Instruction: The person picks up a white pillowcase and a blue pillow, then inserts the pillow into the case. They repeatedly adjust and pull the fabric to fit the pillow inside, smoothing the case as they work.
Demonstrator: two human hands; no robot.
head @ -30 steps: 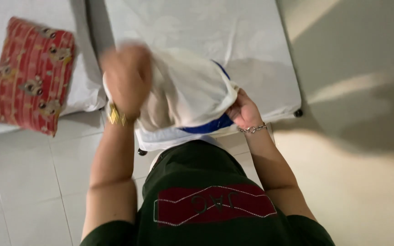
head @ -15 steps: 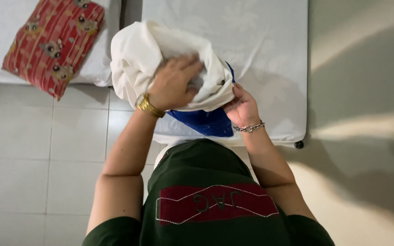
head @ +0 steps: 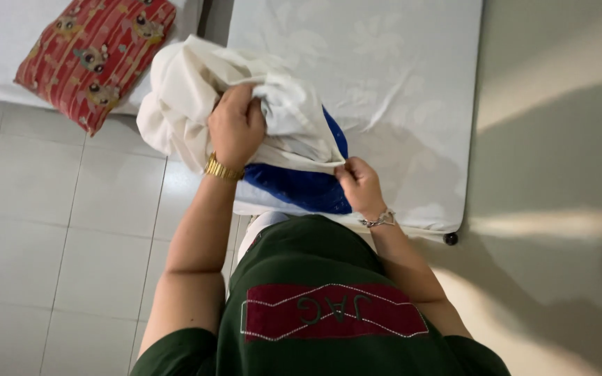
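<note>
Left hand: closed, bunching white cotton pillowcase, far side.
Right hand: pinching pillowcase hem, near side.
Blue pillow: between hands, long axis left-right.

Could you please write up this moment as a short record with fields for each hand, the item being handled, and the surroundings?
left hand: fist closed on the bunched cream fabric cover, gold wristband on the wrist
right hand: pinching the cover's lower edge, silver bracelet on the wrist
item: blue cushion, partly inside the cover
surface: white patterned mattress beneath the cushion
nearby: red patterned pillow on a second bed to the left
floor: pale tiled floor
</note>
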